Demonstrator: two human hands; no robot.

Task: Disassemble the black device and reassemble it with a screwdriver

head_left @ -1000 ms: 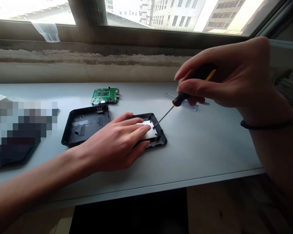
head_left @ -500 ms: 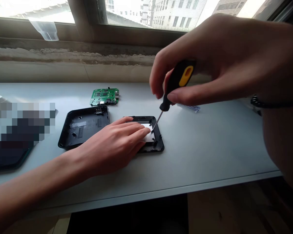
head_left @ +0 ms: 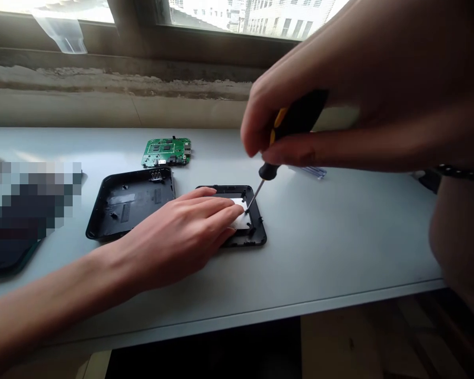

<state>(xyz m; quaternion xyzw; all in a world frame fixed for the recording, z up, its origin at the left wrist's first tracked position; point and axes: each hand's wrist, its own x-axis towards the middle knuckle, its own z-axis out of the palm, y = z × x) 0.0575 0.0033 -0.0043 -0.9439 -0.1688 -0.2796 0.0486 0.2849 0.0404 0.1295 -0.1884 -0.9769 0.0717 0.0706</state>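
My right hand (head_left: 292,121) is closed around a screwdriver (head_left: 300,116) with a black and yellow handle. Its thin shaft slants down to the left, and the tip meets a small post beside a silver metal plate (head_left: 243,221). That plate sits inside a shallow black plastic cover (head_left: 258,234). Across the cover lies my left hand (head_left: 193,226), palm down, fingers stretched out and resting on the plate and cover. My fingers hide much of both. To the left is a deeper black plastic case half (head_left: 142,205), its inside facing up, partly behind my left hand.
A green circuit board (head_left: 166,152) lies behind the case half. At the left is a dark flat object (head_left: 19,242), partly blurred out. A clear plastic item (head_left: 310,172) rests behind the screwdriver. The white table's front edge (head_left: 221,323) runs below my hands; a window stands behind.
My right hand has rolled around the screwdriver, turning its handle so the yellow patch now faces the fingers. The tip stays at the same post. My left hand is still; the view has shifted slightly.
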